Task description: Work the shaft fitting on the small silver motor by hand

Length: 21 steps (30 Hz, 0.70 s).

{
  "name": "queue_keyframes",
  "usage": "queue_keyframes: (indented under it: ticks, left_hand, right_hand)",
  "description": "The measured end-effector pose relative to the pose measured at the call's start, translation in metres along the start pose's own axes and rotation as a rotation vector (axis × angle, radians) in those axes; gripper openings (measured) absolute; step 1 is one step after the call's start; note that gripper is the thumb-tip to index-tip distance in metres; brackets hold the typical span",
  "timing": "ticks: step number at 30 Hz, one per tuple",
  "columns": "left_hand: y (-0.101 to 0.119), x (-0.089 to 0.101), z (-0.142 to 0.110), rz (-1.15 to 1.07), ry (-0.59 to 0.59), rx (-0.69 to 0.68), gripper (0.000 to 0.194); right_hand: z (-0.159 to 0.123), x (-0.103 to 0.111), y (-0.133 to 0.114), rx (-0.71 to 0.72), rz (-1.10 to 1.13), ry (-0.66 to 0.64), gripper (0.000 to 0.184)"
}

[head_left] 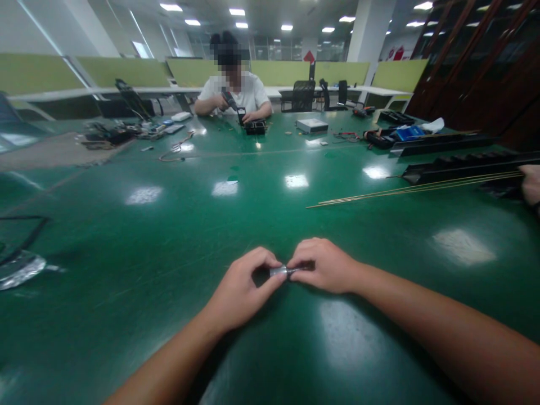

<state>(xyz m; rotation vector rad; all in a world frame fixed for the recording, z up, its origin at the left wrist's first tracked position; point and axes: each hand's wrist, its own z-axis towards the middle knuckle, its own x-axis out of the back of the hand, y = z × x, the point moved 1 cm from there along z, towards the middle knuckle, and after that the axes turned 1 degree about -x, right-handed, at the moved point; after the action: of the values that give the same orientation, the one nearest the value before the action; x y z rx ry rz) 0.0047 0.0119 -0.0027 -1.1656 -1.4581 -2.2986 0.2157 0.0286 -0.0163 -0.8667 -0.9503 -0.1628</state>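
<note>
Big green worktable (pixel 169 236), super glossy, ceiling lights (pixel 237 12) mirrored in bright patches all over it. Past far edge: white desks (pixel 386 90) in row, lime-green partitions (pixel 278 72) along their back. Few black chairs (pixel 304 94) parked between far edge and desks. Tall dark reddish cabinet (pixel 476 73) looms beyond far right corner, wood by looks of it. Pale pillar (pixel 373 34) left of that. Glassy back wall (pixel 291 48), pretty blurry tho.

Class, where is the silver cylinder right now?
In the head view, just below centre, the silver cylinder is pinched in the left hand, beside the right hand.
</note>
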Motion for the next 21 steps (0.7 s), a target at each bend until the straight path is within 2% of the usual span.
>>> queue_keyframes:
  ticks: [8, 21]
  left_hand:
    - [-0.0009, 0.0017, -0.0002, 0.002, -0.009, 0.036, 0.012]
    - [0.0002, 0.0017, -0.001, 0.023, 0.003, 0.052, 0.014]
  right_hand:
    - [-0.0002, -0.001, -0.0005, -0.039, 0.014, 0.055, 0.01]
    - [-0.002, 0.0024, -0.0031, 0.014, 0.036, 0.057, 0.012]
